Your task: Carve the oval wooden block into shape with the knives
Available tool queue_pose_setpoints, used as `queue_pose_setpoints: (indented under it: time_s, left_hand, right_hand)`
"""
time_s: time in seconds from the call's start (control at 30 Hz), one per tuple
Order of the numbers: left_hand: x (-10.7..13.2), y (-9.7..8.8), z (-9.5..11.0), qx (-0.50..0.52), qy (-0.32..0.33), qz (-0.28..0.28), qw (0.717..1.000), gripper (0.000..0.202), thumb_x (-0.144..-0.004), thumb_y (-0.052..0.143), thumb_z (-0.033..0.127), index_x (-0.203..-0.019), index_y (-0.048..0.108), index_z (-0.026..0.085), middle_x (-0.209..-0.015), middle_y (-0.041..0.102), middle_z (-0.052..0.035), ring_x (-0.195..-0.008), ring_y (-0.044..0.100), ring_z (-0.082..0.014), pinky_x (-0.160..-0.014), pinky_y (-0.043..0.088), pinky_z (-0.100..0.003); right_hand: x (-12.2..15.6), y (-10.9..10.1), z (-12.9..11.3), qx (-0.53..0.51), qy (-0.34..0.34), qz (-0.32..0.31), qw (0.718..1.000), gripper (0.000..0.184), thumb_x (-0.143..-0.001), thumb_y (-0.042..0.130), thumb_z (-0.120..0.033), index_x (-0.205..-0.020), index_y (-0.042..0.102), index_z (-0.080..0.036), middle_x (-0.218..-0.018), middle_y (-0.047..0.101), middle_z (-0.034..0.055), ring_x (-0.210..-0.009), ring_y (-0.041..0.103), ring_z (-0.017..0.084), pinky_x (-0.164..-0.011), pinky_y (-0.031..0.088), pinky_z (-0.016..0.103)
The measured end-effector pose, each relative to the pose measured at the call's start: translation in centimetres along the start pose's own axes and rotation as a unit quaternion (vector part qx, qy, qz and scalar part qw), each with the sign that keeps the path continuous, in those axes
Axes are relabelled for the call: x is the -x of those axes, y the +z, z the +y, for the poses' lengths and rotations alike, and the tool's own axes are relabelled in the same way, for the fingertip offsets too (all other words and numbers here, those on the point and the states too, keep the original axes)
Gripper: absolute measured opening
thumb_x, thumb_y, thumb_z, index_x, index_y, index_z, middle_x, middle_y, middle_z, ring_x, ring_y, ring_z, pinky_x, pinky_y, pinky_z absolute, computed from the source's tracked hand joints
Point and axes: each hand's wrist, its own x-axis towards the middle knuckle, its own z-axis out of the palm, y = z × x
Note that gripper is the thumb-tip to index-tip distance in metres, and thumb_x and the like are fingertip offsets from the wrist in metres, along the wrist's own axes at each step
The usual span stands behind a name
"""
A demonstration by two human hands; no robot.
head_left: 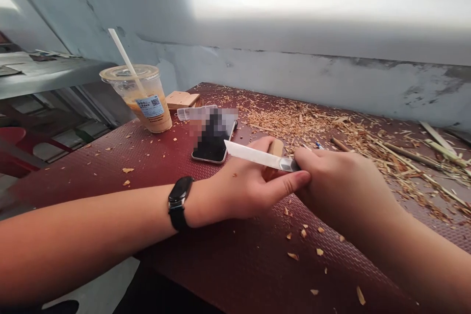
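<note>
Right hand's point(342, 186) knife point(257, 156) overlies left-held wood point(275, 147) near phone point(213, 141).

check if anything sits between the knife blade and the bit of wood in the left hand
Nothing visible does. The right hand grips the knife, and its blade lies directly against the wood piece held in the left hand. The phone lies beyond them on the table, clear of the blade.

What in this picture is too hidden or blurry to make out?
- Head view: the wooden piece is mostly hidden by the left hand.
- The knife has its handle buried in the right hand.
- The phone is partly blurred.
- Print on the cup is too small to read.
</note>
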Motion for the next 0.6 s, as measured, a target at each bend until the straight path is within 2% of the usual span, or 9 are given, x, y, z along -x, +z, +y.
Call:
queue_pose_setpoints:
  time_s: [0.1,0.17,0.27,0.33,0.43,0.6]
  left_hand:
    - [0.1,-0.7,0.6,-0.005,-0.007,-0.029,1.000,0.036,-0.094,0.063,0.053,-0.088,0.050,0.020,-0.088,0.054,-0.0024,-0.074,0.049,-0.0154,-0.070,0.045,-0.034]
    - [0.2,-1.2,1.2,0.014,-0.043,-0.056,0.997,0.036,-0.092,0.066,0.052,-0.100,0.054,0.020,-0.098,0.061,-0.0055,-0.085,0.057,-0.0190,-0.076,0.049,-0.035]
    - [0.3,-1.5,1.6,0.040,-0.072,-0.080,0.993,0.047,-0.087,0.073,0.046,-0.120,0.052,0.021,-0.117,0.066,-0.0082,-0.102,0.064,-0.0242,-0.086,0.052,-0.038]
    - [0.4,-1.5,1.7,0.042,-0.062,-0.105,0.992,0.051,-0.086,0.073,0.042,-0.127,0.050,0.021,-0.115,0.067,-0.0067,-0.097,0.065,-0.0226,-0.083,0.053,-0.036]
    - [0.4,-1.4,1.7,0.034,-0.053,-0.135,0.989,0.045,-0.089,0.069,0.041,-0.124,0.050,0.019,-0.102,0.065,-0.0027,-0.086,0.061,-0.0183,-0.077,0.051,-0.033]
    - [0.8,-0.4,1.8,0.035,-0.050,-0.083,0.995,0.030,-0.092,0.065,0.044,-0.097,0.045,0.023,-0.094,0.057,-0.0001,-0.078,0.052,-0.0153,-0.073,0.047,-0.033]
  right_hand:
    - [0.1,0.0,0.2,-0.065,-0.044,0.014,0.997,0.015,-0.086,0.049,-0.027,-0.072,0.049,-0.022,-0.061,0.058,-0.0007,-0.049,0.048,0.015,-0.053,0.021,0.029]
    - [0.2,-0.1,0.3,-0.100,-0.066,-0.006,0.993,0.015,-0.086,0.048,-0.030,-0.073,0.048,-0.023,-0.064,0.060,-0.0006,-0.050,0.049,0.015,-0.054,0.023,0.029]
    - [0.1,-0.4,0.4,-0.110,-0.097,-0.033,0.989,0.012,-0.082,0.048,-0.026,-0.071,0.048,-0.023,-0.065,0.062,0.0007,-0.052,0.051,0.015,-0.054,0.023,0.030]
    - [0.0,-0.7,0.5,-0.095,-0.113,-0.028,0.989,0.011,-0.078,0.048,-0.021,-0.068,0.048,-0.023,-0.061,0.059,0.0002,-0.050,0.049,0.015,-0.054,0.021,0.030]
    - [0.0,-1.2,0.8,-0.060,-0.129,-0.013,0.990,0.014,-0.075,0.045,-0.015,-0.064,0.046,-0.023,-0.056,0.055,-0.0009,-0.045,0.047,0.015,-0.052,0.019,0.030]
    - [0.2,-1.4,1.2,-0.021,-0.139,0.014,0.990,0.016,-0.074,0.046,-0.010,-0.063,0.047,-0.022,-0.054,0.054,-0.0008,-0.043,0.046,0.015,-0.050,0.018,0.030]
